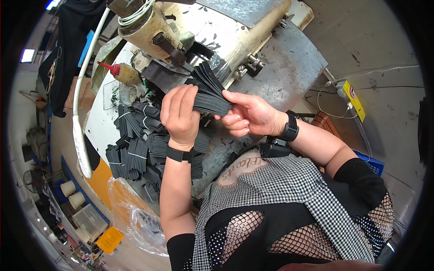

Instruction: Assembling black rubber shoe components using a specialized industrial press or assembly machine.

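Observation:
Between my two hands is a fanned stack of black strips (211, 103), flat and thin, with more of them spreading up toward the machine. My left hand (180, 110) has its fingers bent over the stack's left end. At the right end, my right hand (253, 113) pinches the strips between thumb and fingers. Just beyond the stack stands a cream-coloured machine (149, 34) with a dark metal plate (168, 77) and a round metal part close to the strips. What the strips are made of, I cannot tell.
Tied bundles of black strips (135, 153) lie heaped left of my left forearm. An oil bottle with a red nozzle (125, 73) stands by the machine. A white cable (77, 117) hangs at the left. A clear plastic bag (135, 217) droops at the table's near edge.

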